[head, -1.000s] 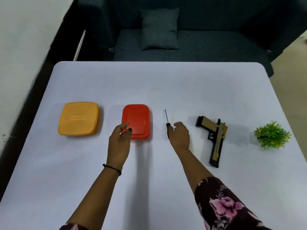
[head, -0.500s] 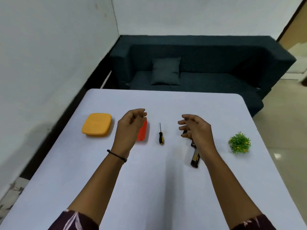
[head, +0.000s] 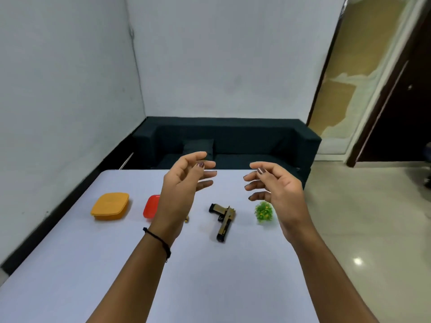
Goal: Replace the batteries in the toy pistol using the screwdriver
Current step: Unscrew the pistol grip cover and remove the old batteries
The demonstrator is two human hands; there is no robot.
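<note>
No readable text, label, brand or number in view — nothing legible on toy pistol (head: 224,217), orange box (head: 109,206) or red box (head: 150,207).

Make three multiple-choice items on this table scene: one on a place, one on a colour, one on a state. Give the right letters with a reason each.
1. The toy pistol lies:
A) on the table, between the red box and the plant
B) on top of a box
C) off the table

2. The leftmost box is:
A) blue
B) orange
C) green

3. The left hand and right hand are:
A) gripping the pistol
B) pressing the boxes
C) raised and holding nothing

Answers:
1 A: it rests on the tabletop with those two on either side.
2 B: its lid is orange.
3 C: the fingers are loosely spread above the table.
</note>
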